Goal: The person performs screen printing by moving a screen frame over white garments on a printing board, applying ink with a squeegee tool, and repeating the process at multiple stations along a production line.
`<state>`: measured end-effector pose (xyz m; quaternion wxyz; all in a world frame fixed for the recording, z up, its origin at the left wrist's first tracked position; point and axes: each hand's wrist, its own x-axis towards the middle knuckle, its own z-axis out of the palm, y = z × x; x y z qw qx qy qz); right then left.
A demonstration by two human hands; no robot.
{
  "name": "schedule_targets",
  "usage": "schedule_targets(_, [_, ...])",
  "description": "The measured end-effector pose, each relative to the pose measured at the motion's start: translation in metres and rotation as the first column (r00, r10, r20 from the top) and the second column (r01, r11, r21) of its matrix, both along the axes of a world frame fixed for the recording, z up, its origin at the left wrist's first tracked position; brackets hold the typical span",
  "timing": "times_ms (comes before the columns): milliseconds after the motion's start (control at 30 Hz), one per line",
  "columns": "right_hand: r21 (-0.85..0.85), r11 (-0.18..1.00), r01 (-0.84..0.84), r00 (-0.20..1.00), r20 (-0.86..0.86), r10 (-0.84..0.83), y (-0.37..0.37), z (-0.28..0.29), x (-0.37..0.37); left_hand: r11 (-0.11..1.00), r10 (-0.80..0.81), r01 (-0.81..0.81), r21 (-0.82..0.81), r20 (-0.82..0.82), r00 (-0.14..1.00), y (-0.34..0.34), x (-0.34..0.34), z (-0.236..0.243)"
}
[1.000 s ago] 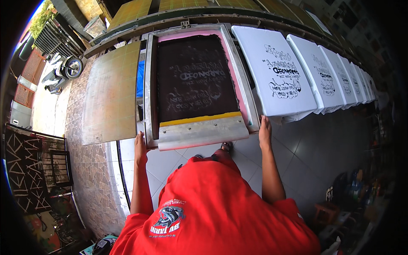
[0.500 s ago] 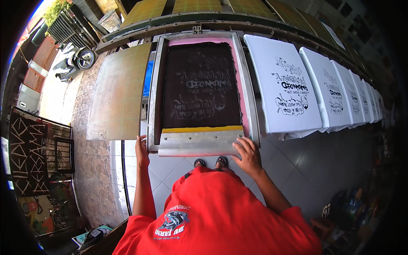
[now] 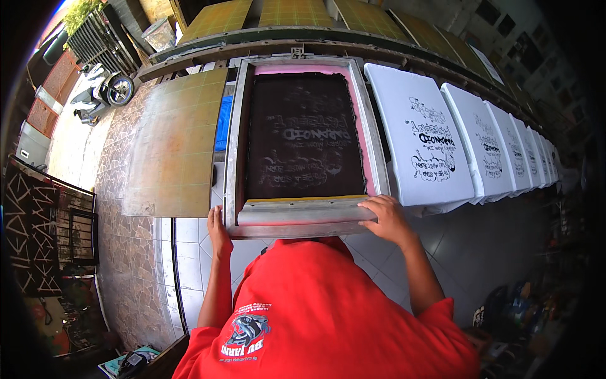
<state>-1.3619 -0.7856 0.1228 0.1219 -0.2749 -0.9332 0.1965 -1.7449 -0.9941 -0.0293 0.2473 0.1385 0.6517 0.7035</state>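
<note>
Left hand [image 3: 219, 235] at near left corner of the screen frame [image 3: 284, 232], grip indeterminable; right hand [image 3: 387, 220] holding the right end of the squeegee [image 3: 297, 213], lying along the frame's near edge. Step judged: readying the squeegee; next move calls for a two-handed grip

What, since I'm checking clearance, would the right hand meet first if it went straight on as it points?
The metal squeegee, most likely: the right hand points leftward, its fingers at the squeegee's right end. Depth is unclear, so whether they touch it is hard to judge.
</note>
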Motion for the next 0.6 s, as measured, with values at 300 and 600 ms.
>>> schedule_targets(300, [-0.138, 0.990, 0.025, 0.995, 0.102, -0.011, 0.026, 0.015, -0.013, 0.978, -0.068, 0.030, -0.206, -0.181, 0.981, -0.008, -0.001, 0.017])
schedule_targets(600, [-0.095, 0.990, 0.105, 0.976, 0.199, -0.085, 0.049, 0.009, -0.034, 0.408, -0.899, 0.338, -0.848, -0.438, -0.012, 0.092, 0.010, 0.169])
